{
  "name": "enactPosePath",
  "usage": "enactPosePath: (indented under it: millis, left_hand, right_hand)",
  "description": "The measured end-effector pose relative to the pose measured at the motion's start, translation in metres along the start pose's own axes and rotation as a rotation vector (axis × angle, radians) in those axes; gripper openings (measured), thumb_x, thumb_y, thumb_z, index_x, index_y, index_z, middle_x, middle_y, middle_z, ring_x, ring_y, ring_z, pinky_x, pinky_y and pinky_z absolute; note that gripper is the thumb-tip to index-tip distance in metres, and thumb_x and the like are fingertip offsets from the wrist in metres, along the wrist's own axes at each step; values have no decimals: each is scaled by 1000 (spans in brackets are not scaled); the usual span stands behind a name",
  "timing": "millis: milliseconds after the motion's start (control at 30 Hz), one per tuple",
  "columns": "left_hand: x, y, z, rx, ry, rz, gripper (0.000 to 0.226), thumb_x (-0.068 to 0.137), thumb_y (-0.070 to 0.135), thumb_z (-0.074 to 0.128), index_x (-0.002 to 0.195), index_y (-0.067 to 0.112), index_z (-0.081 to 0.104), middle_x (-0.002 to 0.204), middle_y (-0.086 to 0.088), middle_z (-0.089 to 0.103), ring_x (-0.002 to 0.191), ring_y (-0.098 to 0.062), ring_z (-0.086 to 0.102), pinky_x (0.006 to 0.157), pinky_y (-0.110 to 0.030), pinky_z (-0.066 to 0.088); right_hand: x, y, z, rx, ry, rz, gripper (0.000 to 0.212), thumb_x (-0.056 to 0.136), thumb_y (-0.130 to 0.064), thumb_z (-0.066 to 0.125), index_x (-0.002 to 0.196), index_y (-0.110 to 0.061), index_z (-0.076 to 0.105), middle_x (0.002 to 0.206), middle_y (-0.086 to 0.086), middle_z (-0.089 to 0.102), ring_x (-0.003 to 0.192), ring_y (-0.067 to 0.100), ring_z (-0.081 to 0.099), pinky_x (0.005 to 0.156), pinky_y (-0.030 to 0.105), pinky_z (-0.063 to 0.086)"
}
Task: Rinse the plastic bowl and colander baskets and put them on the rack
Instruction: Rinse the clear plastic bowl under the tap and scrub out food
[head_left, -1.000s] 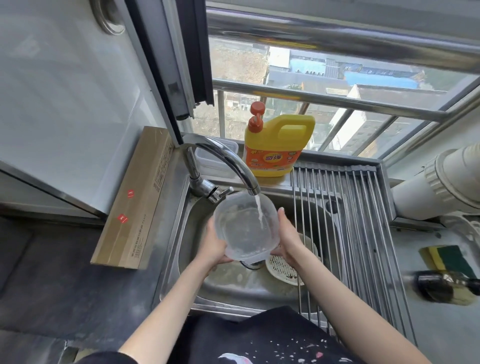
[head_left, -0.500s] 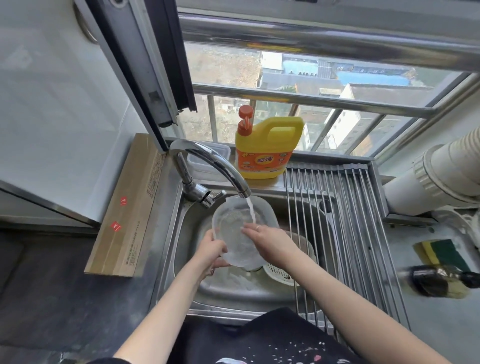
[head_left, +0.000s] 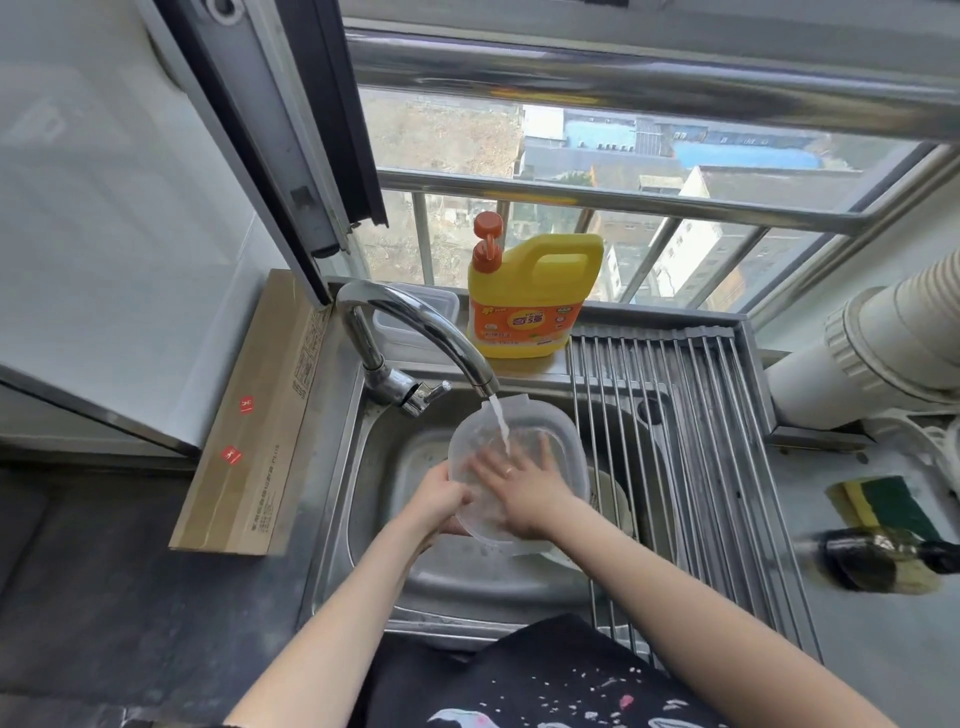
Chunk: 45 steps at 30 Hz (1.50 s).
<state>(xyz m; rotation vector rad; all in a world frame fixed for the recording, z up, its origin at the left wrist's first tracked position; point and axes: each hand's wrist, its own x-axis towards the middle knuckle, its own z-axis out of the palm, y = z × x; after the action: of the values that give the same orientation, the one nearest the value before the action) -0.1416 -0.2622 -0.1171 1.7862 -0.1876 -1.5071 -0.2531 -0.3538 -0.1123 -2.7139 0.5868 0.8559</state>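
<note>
A clear plastic bowl (head_left: 550, 431) is held over the steel sink (head_left: 379, 519) under the running faucet (head_left: 415, 322). My left hand (head_left: 439, 496) grips its left rim. Spread flat inside the bowl is my right hand (head_left: 519, 480), fingers apart, with the water stream falling onto them. A white colander basket (head_left: 615, 506) lies in the sink beneath, mostly hidden by the bowl and by the roll-up metal rack (head_left: 691, 447) that covers the sink's right side.
A yellow detergent jug (head_left: 530, 301) and a clear lidded box (head_left: 415, 322) stand on the sill behind the faucet. A long cardboard box (head_left: 260, 415) lies left of the sink. On the right counter are a sponge (head_left: 883, 504), a dark bottle (head_left: 878, 561) and a white pipe (head_left: 872, 353).
My right hand has left the bowl's right rim and gone inside, now spread flat against the inner surface. The bowl has tipped from facing me to more open upward under the stream.
</note>
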Motion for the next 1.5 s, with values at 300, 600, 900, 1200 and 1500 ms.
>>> enactPosePath:
  millis: [300, 600, 900, 1200, 1500]
  left_hand:
    - [28, -18, 9, 140, 331, 42, 30, 98, 31, 44, 110, 14, 65, 114, -18, 66, 105, -39, 62, 80, -43, 52]
    - [34, 21, 47, 210, 319, 67, 20, 78, 12, 70, 96, 5, 73, 102, -17, 72, 99, -30, 66, 84, -30, 50]
    - [9, 39, 49, 263, 411, 186, 61, 104, 35, 25, 107, -11, 65, 113, -31, 63, 110, -41, 56, 85, -36, 41]
    - [-3, 25, 40, 523, 440, 227, 41, 101, 22, 37, 101, -4, 68, 112, -26, 65, 107, -39, 57, 83, -36, 40]
    - [-12, 34, 27, 644, 416, 244, 20, 82, 6, 48, 91, -4, 63, 99, -26, 65, 92, -43, 63, 73, -43, 56]
  right_hand:
    - [-42, -14, -21, -45, -252, -177, 45, 98, -42, 42, 134, -16, 44, 120, 16, 63, 108, 35, 60, 82, 39, 45]
    - [-46, -20, -27, -396, 172, -20, 24, 43, -31, 83, 43, -22, 61, 40, -6, 58, 40, 12, 58, 53, 20, 38]
    - [-34, 9, -48, 179, -90, 266, 69, 98, -33, 39, 153, -17, 2, 161, 4, -6, 148, 19, -6, 119, 49, 9]
    - [-9, 13, -27, 132, -204, 1, 68, 99, -34, 36, 153, -23, -4, 161, -1, -8, 148, 18, -8, 106, 67, -13]
    - [-6, 4, -1, 268, -30, 64, 77, 95, -46, 44, 152, -25, -3, 161, 6, -3, 148, 29, 3, 118, 51, 2]
